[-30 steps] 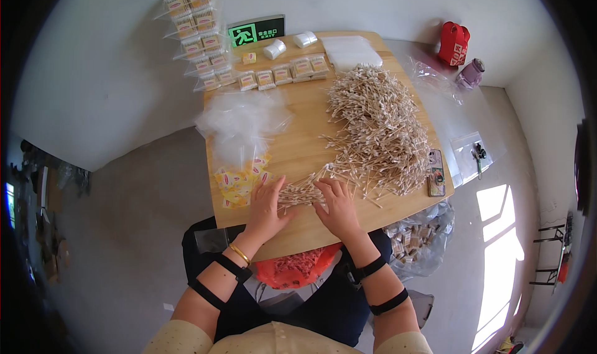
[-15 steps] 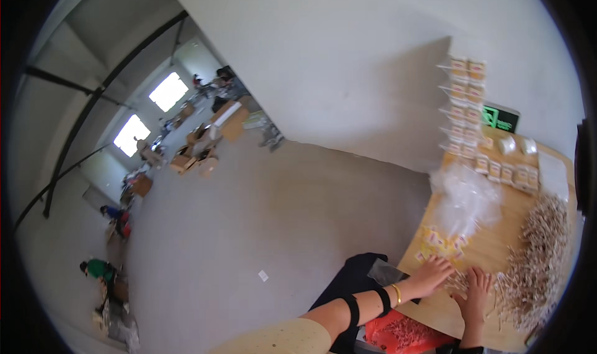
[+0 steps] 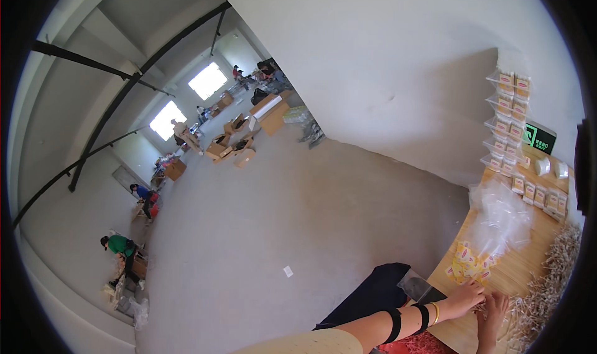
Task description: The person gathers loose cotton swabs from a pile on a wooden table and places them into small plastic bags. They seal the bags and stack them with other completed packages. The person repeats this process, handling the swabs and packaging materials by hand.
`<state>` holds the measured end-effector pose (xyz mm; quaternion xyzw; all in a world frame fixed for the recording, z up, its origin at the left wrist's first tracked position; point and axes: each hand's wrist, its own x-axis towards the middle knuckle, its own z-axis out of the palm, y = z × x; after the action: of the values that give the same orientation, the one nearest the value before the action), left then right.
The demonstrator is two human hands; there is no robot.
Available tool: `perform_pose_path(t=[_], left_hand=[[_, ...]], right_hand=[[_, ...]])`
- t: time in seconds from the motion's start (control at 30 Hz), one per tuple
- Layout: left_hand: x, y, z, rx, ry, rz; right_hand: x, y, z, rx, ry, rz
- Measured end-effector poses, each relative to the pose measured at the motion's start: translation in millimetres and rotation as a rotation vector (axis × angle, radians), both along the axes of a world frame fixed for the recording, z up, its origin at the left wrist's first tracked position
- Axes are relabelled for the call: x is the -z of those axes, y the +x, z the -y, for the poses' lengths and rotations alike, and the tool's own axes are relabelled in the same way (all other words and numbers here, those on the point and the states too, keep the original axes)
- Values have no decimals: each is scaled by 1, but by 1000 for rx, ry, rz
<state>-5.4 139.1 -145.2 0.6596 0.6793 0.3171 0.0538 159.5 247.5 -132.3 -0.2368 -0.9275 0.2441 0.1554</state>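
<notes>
On the right, a light wooden table carries a large heap of thin sticks with pale tips, which look like cotton swabs. At the table's near edge my left hand reaches in, fingers curled down over a small bunch of swabs. Close against it, my right hand is bent round the same bunch from the right; the fingers partly hide it. Just beyond my left hand lie scattered yellow-and-white cards. Behind them is a loose pile of clear plastic bags.
Filled packs line the table's far part, beside a tall stack of packs and two white rolls. Red plastic holding swabs lies below the near edge. Far left, several people work among cardboard boxes.
My hands have come together, and their fingers have curled in round the bunch of swabs. The whole view has shifted, so the table appears further right and lower.
</notes>
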Motion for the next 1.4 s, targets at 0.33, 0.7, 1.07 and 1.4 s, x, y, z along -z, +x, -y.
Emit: perform_pose_path(t=[0.33, 0.7, 1.07, 1.4], left_hand=[[-11, 15, 16, 101, -44, 113], [45, 36, 9, 76, 84, -197], [19, 30, -1, 123, -18, -16], [11, 19, -4, 197, 23, 65]], right_hand=[[-2, 21, 1, 46, 93, 94], [40, 31, -1, 54, 161, 71], [36, 49, -14, 41, 257, 41], [24, 49, -9, 9, 206, 17]])
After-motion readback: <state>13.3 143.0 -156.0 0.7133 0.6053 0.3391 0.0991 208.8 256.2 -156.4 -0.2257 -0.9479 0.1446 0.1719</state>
